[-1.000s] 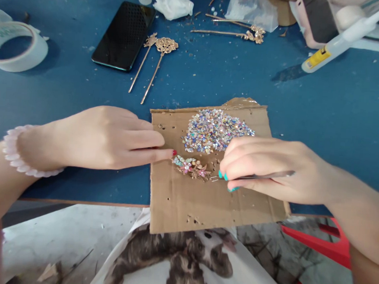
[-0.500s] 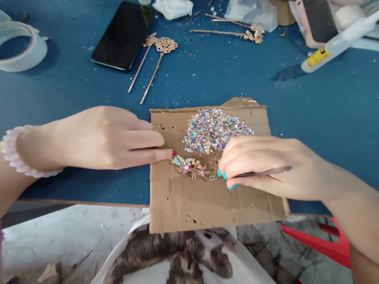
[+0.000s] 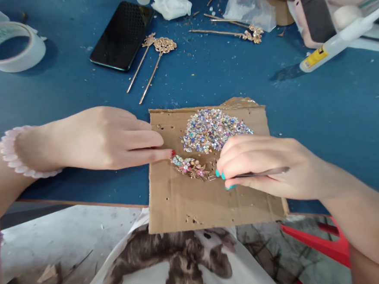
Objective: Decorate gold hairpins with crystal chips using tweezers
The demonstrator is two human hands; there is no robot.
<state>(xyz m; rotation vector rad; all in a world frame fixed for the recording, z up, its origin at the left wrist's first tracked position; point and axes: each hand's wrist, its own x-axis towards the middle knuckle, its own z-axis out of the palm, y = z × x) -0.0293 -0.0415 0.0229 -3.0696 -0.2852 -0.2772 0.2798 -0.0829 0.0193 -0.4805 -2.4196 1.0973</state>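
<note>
A gold hair ornament (image 3: 190,168) with pink flowers and pale blue-green leaf shapes lies on a piece of cardboard (image 3: 185,206). At its left end is my left hand (image 3: 112,138), closed, the red-nailed index finger touching the ornament; the thumb is hidden underneath. My right hand (image 3: 256,164) pinches slim metal tweezers (image 3: 255,172) between its fingers. Their tips are just beside the ornament's right end; whether anything is between them is too small to tell. Behind the ornament spreads a heap of tiny glittering stones (image 3: 210,128), partly covered by my right hand.
Two gold hairpins (image 3: 156,66) and a black phone (image 3: 122,35) lie beyond the cardboard. A tape roll (image 3: 36,53) stands at left. More hairpins (image 3: 229,33) lie at the back; a white glue bottle (image 3: 322,54) leans at right. The cardboard overhangs the table's front edge.
Nearly everything stays put. The view has shifted very slightly, and both hands keep their places at the ornament.
</note>
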